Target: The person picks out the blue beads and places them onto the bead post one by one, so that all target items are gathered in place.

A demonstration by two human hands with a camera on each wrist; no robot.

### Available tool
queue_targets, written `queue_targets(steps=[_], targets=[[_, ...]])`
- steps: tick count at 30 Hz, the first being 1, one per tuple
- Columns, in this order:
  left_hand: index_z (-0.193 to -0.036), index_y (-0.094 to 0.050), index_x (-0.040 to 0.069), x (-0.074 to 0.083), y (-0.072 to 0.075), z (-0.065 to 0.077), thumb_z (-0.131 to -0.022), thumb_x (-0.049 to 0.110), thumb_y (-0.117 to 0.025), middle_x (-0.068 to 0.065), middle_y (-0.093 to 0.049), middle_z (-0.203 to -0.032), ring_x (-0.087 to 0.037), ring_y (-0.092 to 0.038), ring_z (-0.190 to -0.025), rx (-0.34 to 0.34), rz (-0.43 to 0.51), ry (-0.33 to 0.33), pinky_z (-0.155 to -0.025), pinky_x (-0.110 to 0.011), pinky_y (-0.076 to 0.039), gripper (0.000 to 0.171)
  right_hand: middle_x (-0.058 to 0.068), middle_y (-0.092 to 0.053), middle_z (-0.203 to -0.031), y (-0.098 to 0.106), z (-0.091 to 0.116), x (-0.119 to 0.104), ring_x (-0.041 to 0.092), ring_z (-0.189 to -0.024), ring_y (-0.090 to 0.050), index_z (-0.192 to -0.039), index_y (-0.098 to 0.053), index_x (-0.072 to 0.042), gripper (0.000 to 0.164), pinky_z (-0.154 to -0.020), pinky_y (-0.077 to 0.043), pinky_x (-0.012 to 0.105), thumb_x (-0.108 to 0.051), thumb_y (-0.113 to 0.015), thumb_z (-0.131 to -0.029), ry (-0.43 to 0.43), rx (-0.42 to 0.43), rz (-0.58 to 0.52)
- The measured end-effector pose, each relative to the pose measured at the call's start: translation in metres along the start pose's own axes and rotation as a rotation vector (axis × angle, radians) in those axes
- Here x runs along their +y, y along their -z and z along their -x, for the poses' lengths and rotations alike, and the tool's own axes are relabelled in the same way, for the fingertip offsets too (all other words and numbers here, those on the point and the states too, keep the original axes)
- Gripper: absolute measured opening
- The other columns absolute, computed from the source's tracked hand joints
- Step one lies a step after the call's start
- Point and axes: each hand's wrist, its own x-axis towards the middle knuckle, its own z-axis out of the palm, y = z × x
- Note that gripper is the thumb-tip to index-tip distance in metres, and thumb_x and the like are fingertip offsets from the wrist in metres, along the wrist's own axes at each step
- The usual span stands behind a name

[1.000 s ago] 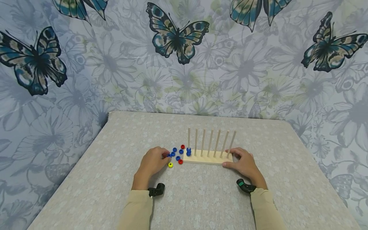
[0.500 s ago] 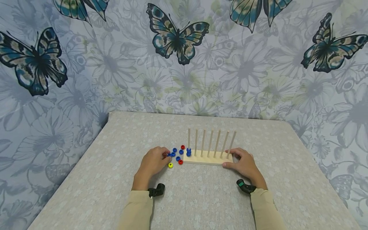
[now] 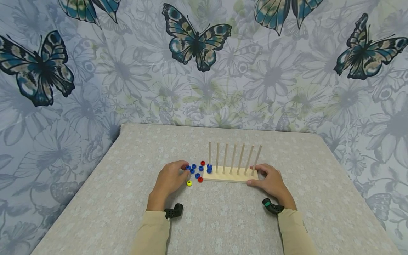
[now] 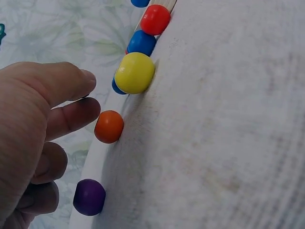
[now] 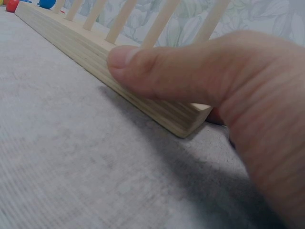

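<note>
My left hand (image 3: 170, 179) pinches a blue bead (image 3: 188, 168) between thumb and index finger at the left edge of a loose group of beads. In the left wrist view the thumb largely hides that bead, while an orange bead (image 4: 109, 127) and a purple bead (image 4: 89, 197) lie by the curled fingers. My right hand (image 3: 267, 180) grips the right end of a wooden peg board (image 3: 234, 179), thumb along its front side. Blue beads (image 3: 209, 168) are stacked low on the leftmost of its several upright pegs (image 3: 225, 157).
Between the left hand and the board lie several blue beads (image 3: 197, 175), two red beads (image 3: 200, 179) and a yellow bead (image 3: 189, 183). A pale patterned cloth (image 3: 220, 219) covers the table. Behind it hangs a butterfly-print backdrop (image 3: 204, 95).
The left fingertips and the blue bead between them have shifted slightly away from the body. The right hand and the peg board stay where they were.
</note>
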Motion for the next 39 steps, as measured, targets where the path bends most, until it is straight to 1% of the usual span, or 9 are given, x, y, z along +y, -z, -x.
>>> queue_targets(steps=[3, 7, 15, 22, 28, 32, 34, 39], targets=[[-0.116, -0.072, 0.019, -0.001, -0.001, -0.001, -0.093, 0.027, -0.070, 0.001, -0.075, -0.100, -0.017, -0.069, -0.089, 0.022, 0.005, -0.013, -0.076, -0.039, -0.056, 0.025, -0.003, -0.067, -0.108, 0.000, 0.000, 0.000, 0.020, -0.093, -0.050, -0.118, -0.071, -0.030, 0.061, -0.082, -0.023, 0.038, -0.056, -0.088, -0.066, -0.003, -0.001, -0.002], [-0.116, -0.072, 0.017, -0.002, -0.002, -0.001, -0.092, 0.025, -0.070, 0.000, -0.075, -0.099, -0.017, -0.069, -0.088, 0.051, 0.005, -0.036, -0.074, -0.039, -0.057, 0.025, -0.003, -0.067, -0.109, 0.001, 0.000, 0.000, 0.020, -0.093, -0.050, -0.118, -0.071, -0.030, 0.061, -0.083, -0.023, 0.038, -0.056, -0.088, -0.066, -0.012, -0.002, -0.001], [-0.114, -0.071, 0.018, -0.001, -0.003, -0.003, -0.092, 0.024, -0.068, 0.000, -0.072, -0.100, -0.018, -0.067, -0.089, 0.076, 0.016, -0.024, -0.075, -0.039, -0.056, 0.024, -0.001, -0.067, -0.111, 0.003, 0.001, 0.000, 0.021, -0.094, -0.050, -0.119, -0.070, -0.029, 0.061, -0.084, -0.023, 0.039, -0.057, -0.088, -0.067, -0.019, -0.002, 0.005], [-0.114, -0.070, 0.018, 0.000, -0.002, -0.005, -0.092, 0.022, -0.068, 0.000, -0.072, -0.101, -0.020, -0.069, -0.089, 0.138, 0.008, -0.035, -0.074, -0.039, -0.057, 0.023, -0.003, -0.067, -0.111, 0.003, 0.000, 0.003, 0.020, -0.094, -0.051, -0.119, -0.070, -0.031, 0.060, -0.084, -0.024, 0.039, -0.057, -0.088, -0.067, -0.003, 0.009, 0.011], [-0.116, -0.070, 0.018, 0.002, -0.001, -0.006, -0.092, 0.022, -0.068, -0.001, -0.072, -0.102, -0.020, -0.069, -0.088, 0.172, 0.017, -0.050, -0.070, -0.038, -0.056, 0.024, -0.003, -0.068, -0.110, 0.003, 0.000, 0.003, 0.020, -0.094, -0.051, -0.118, -0.071, -0.031, 0.060, -0.084, -0.024, 0.039, -0.056, -0.088, -0.067, 0.000, 0.012, 0.003], [-0.117, -0.069, 0.018, 0.004, 0.002, -0.005, -0.092, 0.021, -0.069, -0.002, -0.072, -0.105, -0.022, -0.070, -0.090, 0.221, 0.048, -0.055, -0.071, -0.039, -0.057, 0.025, -0.003, -0.067, -0.111, 0.003, 0.000, 0.002, 0.020, -0.094, -0.052, -0.119, -0.070, -0.031, 0.060, -0.084, -0.024, 0.039, -0.056, -0.088, -0.067, 0.003, 0.010, -0.001], [-0.117, -0.069, 0.017, 0.005, 0.004, -0.004, -0.092, 0.021, -0.069, -0.002, -0.071, -0.105, -0.023, -0.070, -0.092, 0.250, 0.066, -0.046, -0.073, -0.039, -0.057, 0.025, -0.003, -0.067, -0.111, 0.002, 0.000, 0.003, 0.020, -0.094, -0.051, -0.118, -0.070, -0.031, 0.059, -0.084, -0.024, 0.039, -0.056, -0.088, -0.068, 0.009, 0.007, -0.006], [-0.118, -0.068, 0.017, 0.007, 0.007, -0.002, -0.094, 0.023, -0.069, -0.003, -0.070, -0.105, -0.025, -0.070, -0.089, 0.300, 0.098, -0.035, -0.073, -0.039, -0.058, 0.025, -0.005, -0.067, -0.108, 0.000, -0.001, 0.003, 0.020, -0.092, -0.050, -0.117, -0.070, -0.032, 0.058, -0.083, -0.023, 0.038, -0.056, -0.088, -0.067, 0.019, 0.005, -0.005]])
